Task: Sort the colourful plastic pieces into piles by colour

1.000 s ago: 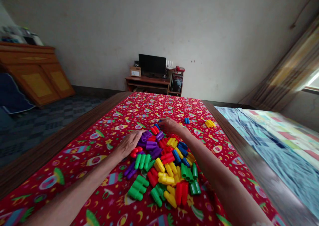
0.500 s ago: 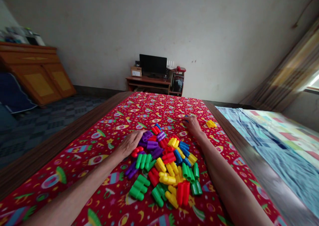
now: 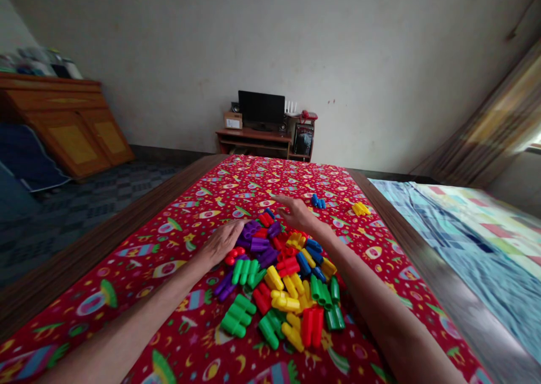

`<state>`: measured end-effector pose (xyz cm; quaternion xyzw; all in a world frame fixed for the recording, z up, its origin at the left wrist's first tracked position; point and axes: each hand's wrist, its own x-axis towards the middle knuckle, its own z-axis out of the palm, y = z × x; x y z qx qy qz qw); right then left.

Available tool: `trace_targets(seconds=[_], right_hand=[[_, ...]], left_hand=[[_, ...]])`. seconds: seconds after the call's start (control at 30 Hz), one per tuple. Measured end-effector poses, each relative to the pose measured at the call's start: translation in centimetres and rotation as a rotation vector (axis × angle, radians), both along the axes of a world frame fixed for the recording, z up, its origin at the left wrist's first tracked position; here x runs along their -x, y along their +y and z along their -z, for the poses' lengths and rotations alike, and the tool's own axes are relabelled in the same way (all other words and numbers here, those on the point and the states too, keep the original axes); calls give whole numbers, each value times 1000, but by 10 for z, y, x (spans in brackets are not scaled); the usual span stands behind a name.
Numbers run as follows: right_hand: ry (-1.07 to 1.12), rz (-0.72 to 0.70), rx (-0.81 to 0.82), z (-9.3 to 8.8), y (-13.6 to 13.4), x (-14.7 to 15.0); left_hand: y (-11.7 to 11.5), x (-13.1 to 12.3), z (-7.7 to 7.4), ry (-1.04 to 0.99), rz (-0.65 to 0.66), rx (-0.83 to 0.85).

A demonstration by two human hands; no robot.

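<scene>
Several plastic blocks made of joined tubes lie in a heap on the red patterned cloth: green, yellow, red, purple and blue. My left hand rests at the heap's left edge, its fingertips against the purple blocks; what its fingers do is hidden. Over the far side of the heap is my right hand, fingers stretched out to the left and nothing in them. A blue block stands apart beyond my right wrist, and a yellow block lies farther right.
Dark wooden edges border the cloth. A bed with blue and patchwork covers is at the right. Against the far wall stands a desk with a monitor; a wooden cabinet is at the left.
My right hand has let go of the blue block, which now lies on the cloth, and moved left over the heap's far side. My left hand has stayed by the purple blocks.
</scene>
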<state>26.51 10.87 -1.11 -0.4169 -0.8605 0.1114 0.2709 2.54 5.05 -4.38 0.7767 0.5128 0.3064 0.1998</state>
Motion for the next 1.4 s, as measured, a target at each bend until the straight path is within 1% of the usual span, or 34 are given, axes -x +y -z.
trace_targets(seconds=[0.03,0.1,0.2,0.3,0.37,0.43,0.5,0.6,0.7,0.8,0.9,0.97,1.1,1.2,1.27,1.33,1.37,1.4], right_hand=[[-14,-72,28,4,-2,10],[-44,-150,86,10,-5,22],[-32,-147,169,14,-3,21],[1,-75,265,14,3,9],[32,-8,278,14,7,1],[42,67,243,14,10,-5],[-22,128,196,13,10,-10],[-184,145,104,13,6,-15],[-279,179,16,14,1,-15],[-314,274,-29,15,0,-15],[-301,395,-62,11,5,-24],[-299,505,-39,6,8,-35],[-311,724,76,-7,8,-59],[-296,834,141,-14,4,-69],[-274,869,132,-17,2,-72],[-249,869,93,-21,1,-70],[-237,839,72,-24,1,-68],[-225,781,57,-27,1,-64]], left_hand=[[0,0,0,-4,-2,-3],[0,0,1,-7,-4,-4],[0,0,1,-3,2,6],[0,0,0,2,-1,17],[0,0,1,7,-3,19],[1,1,2,13,-1,13],[3,2,4,19,0,1],[5,3,7,21,-6,-5],[6,3,8,16,-9,3],[6,3,7,7,-6,7],[6,3,7,9,-5,-3],[6,3,7,15,-4,-10],[5,2,5,19,-4,-3],[4,1,4,13,-10,1],[3,1,4,11,-11,1],[3,1,4,12,-12,1],[3,1,4,12,-12,1],[3,1,4,9,-13,0]])
